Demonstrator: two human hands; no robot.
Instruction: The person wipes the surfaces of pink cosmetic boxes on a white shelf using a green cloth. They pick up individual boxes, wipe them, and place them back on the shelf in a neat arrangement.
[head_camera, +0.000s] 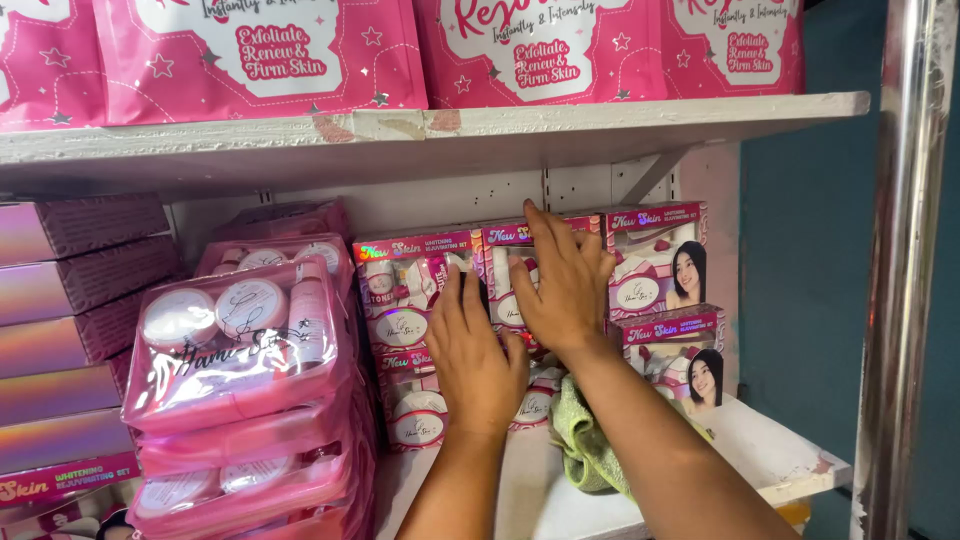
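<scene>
Shelf, white, lower tier: left hand and right hand, fingers spread flat, gripping nothing, pressed against stacked pink window boxes at the back wall. Green cloth lies under the right forearm; clear pink pouches (jars and a bottle inside) are piled at left

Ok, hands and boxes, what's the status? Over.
Left hand flat on the stacked pink boxes. Right hand flat on the upper box. Green cloth on the shelf beneath the right forearm.
</scene>
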